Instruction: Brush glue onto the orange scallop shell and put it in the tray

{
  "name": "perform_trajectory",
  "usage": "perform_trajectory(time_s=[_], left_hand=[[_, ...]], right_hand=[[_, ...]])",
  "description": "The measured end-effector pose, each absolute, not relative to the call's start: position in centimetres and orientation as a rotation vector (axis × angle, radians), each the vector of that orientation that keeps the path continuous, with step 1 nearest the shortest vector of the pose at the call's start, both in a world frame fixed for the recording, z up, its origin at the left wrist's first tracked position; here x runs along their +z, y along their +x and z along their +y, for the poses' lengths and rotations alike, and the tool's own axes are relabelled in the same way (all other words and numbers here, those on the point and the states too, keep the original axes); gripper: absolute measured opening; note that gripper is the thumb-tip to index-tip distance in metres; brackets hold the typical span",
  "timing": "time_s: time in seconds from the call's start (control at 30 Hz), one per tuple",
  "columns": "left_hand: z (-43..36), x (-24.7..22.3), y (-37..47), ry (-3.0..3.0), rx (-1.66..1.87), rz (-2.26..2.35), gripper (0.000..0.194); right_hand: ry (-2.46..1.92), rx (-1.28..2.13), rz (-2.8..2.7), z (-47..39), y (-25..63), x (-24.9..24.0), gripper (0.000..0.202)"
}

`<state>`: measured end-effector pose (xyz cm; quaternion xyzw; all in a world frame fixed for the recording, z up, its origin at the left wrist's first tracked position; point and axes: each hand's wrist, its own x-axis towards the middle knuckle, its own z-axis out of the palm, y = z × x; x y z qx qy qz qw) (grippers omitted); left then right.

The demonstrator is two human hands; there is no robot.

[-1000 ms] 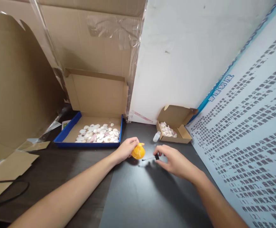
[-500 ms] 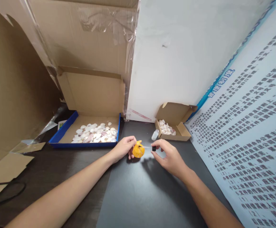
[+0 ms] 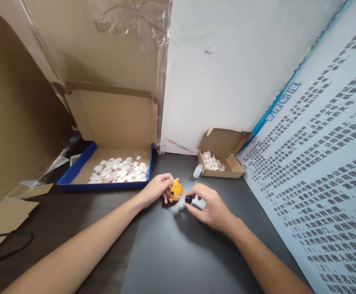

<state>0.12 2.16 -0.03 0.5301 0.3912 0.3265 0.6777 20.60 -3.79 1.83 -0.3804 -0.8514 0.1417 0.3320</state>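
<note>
Behind your work stand a cardboard panel [image 3: 104, 53], a white panel [image 3: 220, 90] and, on your right, a printed sheet [image 3: 319, 163]. Below them is the dark desk [image 3: 73, 204], with a grey mat [image 3: 178, 257] in front of you. At its far side, the large blue-edged box [image 3: 101, 186] is open, pale shells [image 3: 119, 169] spread inside; right of it, the small cardboard box [image 3: 223, 174] is open too, with more shells [image 3: 212, 161] heaped in its left part.

Of your two hands, the right hand [image 3: 210, 206] has thumb and forefinger pinched on a black cap [image 3: 188, 199], the other fingers loosely bent. Your left hand [image 3: 156, 190] is nearly closed, gripping the yellow shell [image 3: 177, 191] at its left edge, over the mat. A small whitish bottle [image 3: 198, 171] is just beside the small box, tilted.

A thin, pale stem seems to run from the cap towards the shell; you look to be working its end on the shell's face, though blur hides whether it touches. The next move calls for a steady left pinch and a light, small right-hand motion, so the stem doesn't slip or catch your left fingers.
</note>
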Motion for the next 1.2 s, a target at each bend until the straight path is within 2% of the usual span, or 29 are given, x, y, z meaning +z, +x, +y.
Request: perform_trajectory(time_s=[0.1,0.23,0.4,0.53,0.7,0.83,1.0,1.2], left_hand=[[2.11,0.00,0.12,1.203,0.734,0.879,0.025],[2.04,0.01,0.12,1.213,0.728,0.880,0.026],[1.99,-0.02,0.08,1.232,0.728,0.878,0.024],[2.03,-0.09,0.11,1.251,0.727,0.883,0.025],[2.10,-0.33,0.11,1.267,0.722,0.882,0.024],[2.13,-0.42,0.07,1.283,0.719,0.866,0.025],[2.12,-0.38,0.11,1.277,0.727,0.872,0.021],[1.95,-0.17,0.10,1.279,0.725,0.877,0.021]], right_hand=[[-0.988,0.457,-2.215,-4.00,20.38,1.86,0.014],[-1.043,0.332,-2.067,-4.05,20.12,1.71,0.011],[-1.010,0.527,-2.175,-4.11,20.05,1.62,0.012],[-1.084,0.414,-2.053,-4.06,20.15,1.55,0.012],[-1.031,0.581,-2.135,-4.07,20.03,1.41,0.012],[-1.081,0.426,-2.009,-4.03,19.85,1.23,0.012],[-1.070,0.625,-2.138,-4.26,19.89,1.27,0.011],[-1.112,0.489,-2.016,-4.32,19.90,1.29,0.012]])
